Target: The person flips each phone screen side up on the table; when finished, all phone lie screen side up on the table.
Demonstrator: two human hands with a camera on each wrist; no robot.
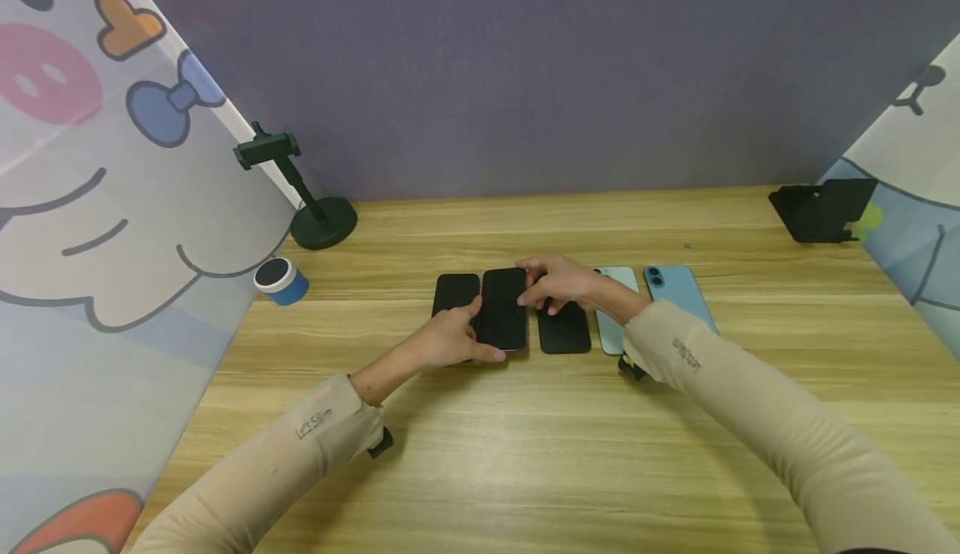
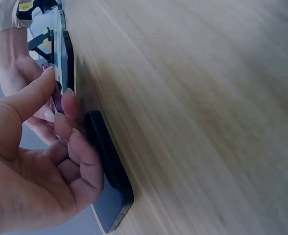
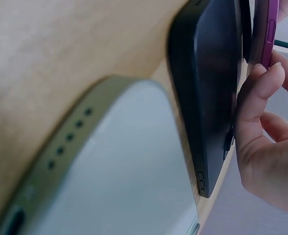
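Far L, a blue jar (image 1: 282, 281) is seen nr a phone stand (image 1: 318, 217). Next, a black phone (image 1: 454, 291) is partly covered by the L hand (image 1: 444, 337), by whose thumb & fingers the purple-edged phone (image 1: 502, 308) is pinched along its L side. Its R side is pinched by the R hand (image 1: 562, 279), fingers bent. It's prob. slightly raised; height can't be told. If either grip's loosened, it could be tipped or dropped; if swung R, the dark phone (image 1: 564, 331) could be knocked, or the pale phone (image 1: 611, 339) bumped by the low R wrist.
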